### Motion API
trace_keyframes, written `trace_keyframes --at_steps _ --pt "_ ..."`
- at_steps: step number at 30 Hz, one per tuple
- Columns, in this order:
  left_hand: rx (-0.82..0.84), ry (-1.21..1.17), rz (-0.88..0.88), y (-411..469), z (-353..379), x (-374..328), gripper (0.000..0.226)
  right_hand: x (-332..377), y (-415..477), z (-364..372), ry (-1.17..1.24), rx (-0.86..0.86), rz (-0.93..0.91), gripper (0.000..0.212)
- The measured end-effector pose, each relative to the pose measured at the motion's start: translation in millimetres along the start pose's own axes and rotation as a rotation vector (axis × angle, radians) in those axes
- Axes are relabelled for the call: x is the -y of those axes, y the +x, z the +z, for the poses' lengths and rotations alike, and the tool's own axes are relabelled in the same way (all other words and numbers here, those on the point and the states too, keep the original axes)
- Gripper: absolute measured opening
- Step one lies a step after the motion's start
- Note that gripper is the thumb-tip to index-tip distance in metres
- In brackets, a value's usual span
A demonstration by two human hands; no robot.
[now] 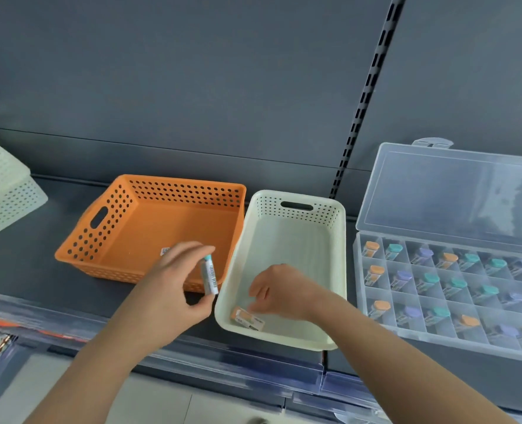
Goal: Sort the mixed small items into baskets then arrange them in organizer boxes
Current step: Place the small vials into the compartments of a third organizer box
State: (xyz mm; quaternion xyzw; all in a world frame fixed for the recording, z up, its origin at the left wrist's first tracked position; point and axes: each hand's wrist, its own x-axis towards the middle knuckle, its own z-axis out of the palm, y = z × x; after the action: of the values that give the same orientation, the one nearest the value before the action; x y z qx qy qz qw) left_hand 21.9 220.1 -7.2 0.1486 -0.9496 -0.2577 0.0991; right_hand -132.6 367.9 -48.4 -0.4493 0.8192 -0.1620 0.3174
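Observation:
An orange perforated basket (pixel 106 237) sits on a dark shelf, with a cream basket (pixel 339 270) touching its right side. My left hand (pixel 174 289) holds a small teal-capped tube (pixel 210 275) upright over the gap between the two baskets. My right hand (pixel 281 292) reaches into the near end of the cream basket, fingertips on an orange-capped tube (pixel 247 319) lying on its floor. To the right stands a clear organizer box (pixel 360 289), lid up, with orange-, teal- and purple-capped tubes in several compartments.
Stacked pale perforated baskets (pixel 2 191) stand at the far left. The shelf's back panel and a slotted upright (pixel 360 111) rise behind. A clear price rail (pixel 223 365) runs along the shelf's front edge, with the floor below.

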Motion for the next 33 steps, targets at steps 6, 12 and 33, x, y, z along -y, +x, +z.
trace_keyframes --at_steps 6,12,33 --pt "-0.171 -0.173 -0.094 -19.4 6.8 16.6 0.066 15.2 20.3 24.2 -0.141 0.062 -0.016 0.026" --pt "-0.179 -0.346 -0.137 -12.6 17.4 -5.8 0.056 3.1 3.5 4.9 -0.060 -0.085 0.049 0.016" --pt "0.126 -0.582 0.199 66.9 181.5 -273.0 0.023 -222.4 -257.5 -94.0 0.472 -0.961 0.366 0.009"
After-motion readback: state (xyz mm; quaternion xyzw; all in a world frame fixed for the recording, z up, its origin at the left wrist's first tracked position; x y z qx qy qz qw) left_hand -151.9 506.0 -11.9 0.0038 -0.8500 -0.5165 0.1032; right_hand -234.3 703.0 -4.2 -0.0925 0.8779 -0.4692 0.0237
